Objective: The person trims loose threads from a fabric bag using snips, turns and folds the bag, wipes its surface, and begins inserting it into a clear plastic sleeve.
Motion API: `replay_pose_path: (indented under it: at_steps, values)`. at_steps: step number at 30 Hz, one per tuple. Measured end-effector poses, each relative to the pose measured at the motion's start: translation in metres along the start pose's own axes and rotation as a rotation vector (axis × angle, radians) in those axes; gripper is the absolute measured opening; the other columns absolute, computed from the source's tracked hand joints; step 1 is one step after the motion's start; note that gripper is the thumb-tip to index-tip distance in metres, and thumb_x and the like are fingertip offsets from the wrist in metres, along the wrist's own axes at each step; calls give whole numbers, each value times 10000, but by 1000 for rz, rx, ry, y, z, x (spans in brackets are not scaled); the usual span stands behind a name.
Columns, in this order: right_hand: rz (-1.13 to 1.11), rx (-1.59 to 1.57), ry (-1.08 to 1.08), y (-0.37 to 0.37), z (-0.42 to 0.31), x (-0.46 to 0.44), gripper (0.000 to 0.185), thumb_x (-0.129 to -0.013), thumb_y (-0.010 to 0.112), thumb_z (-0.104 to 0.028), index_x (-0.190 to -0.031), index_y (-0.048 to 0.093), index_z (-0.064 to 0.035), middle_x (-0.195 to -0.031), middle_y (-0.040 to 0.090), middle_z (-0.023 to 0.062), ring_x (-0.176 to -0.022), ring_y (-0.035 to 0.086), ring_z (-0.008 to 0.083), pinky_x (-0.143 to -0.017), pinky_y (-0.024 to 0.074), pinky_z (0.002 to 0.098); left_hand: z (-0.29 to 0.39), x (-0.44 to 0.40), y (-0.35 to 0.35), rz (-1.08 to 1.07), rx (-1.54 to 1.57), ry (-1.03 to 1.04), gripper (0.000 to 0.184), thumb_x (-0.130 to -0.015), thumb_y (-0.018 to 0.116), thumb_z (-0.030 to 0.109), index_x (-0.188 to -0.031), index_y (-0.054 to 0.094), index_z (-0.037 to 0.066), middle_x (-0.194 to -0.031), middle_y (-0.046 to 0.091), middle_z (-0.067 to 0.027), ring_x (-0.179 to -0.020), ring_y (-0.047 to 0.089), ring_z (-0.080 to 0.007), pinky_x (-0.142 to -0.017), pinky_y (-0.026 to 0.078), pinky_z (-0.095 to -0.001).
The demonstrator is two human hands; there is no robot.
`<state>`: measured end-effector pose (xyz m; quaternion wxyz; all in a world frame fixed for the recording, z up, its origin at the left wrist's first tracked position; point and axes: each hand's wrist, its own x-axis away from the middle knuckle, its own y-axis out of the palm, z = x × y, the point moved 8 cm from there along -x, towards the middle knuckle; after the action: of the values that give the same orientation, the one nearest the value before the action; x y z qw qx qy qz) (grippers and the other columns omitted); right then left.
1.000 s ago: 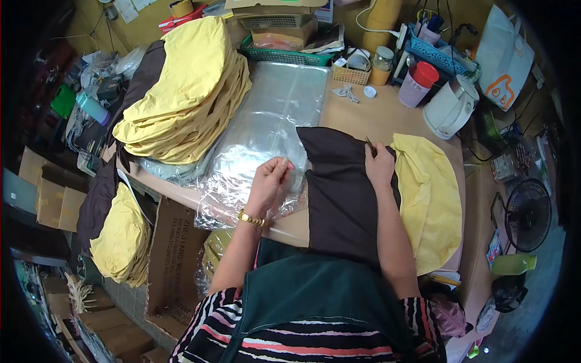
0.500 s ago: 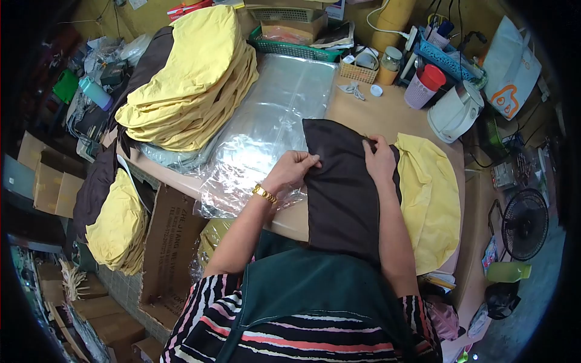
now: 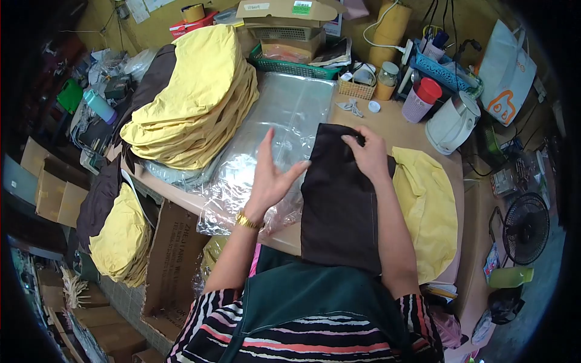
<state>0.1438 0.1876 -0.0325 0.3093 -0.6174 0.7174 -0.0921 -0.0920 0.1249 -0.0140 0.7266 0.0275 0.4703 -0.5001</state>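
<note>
A dark brown cloth [image 3: 339,206] lies on the table's near edge, its top part raised at my right hand [image 3: 369,154]. The fingers of that hand are closed on the cloth's upper right part, with something small and dark by the fingertips. My left hand [image 3: 272,178] is spread, thumb toward the cloth's left edge, above clear plastic sheets [image 3: 293,100]. Yellow fabric [image 3: 426,212] joins or lies beside the brown cloth on the right. A tall stack of folded yellow cloths [image 3: 193,103] stands at the left.
Behind are a green basket [image 3: 296,68], a wicker basket [image 3: 356,89], a jar [image 3: 386,81], a red cup [image 3: 428,91] and a white kettle [image 3: 452,124]. A cardboard box [image 3: 172,266] stands below the table's left edge. A black fan [image 3: 525,228] is at the right.
My left hand has let go of the brown cloth's left edge and spread its fingers. The cloth's top now looks narrower, folded or bunched toward my right hand, which has closed on it.
</note>
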Motion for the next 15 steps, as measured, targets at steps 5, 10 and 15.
replay_pose_path:
  at_steps: [5, 10, 15]
  values:
    - [80, -215, 10, -34, -19, 13, 166, -861, 703, -161, -855, 637, -9, -657, 591, 11, -626, 511, 69, -585, 417, 257, 18, -13, 70, -602, 242, -212, 347, -809, 745, 248, -1018, 660, -16, -823, 646, -199, -680, 616, -269, -617, 464, -385]
    - [125, -275, 61, -72, -16, 24, 158, -870, 705, -133, -825, 611, -16, -676, 566, -49, -631, 478, 16, -562, 377, 207, 33, -13, 44, -753, 267, -240, 243, -856, 699, 203, -818, 687, -37, -601, 601, -149, -530, 580, -179, -547, 451, -326]
    - [143, -318, 69, -78, -13, 27, 174, -871, 709, -143, -806, 607, -18, -655, 544, -57, -592, 435, 9, -543, 360, 209, 28, -10, 30, -681, 388, -304, 256, -901, 661, 214, -826, 681, -30, -724, 666, -74, -622, 608, -117, -578, 473, -268]
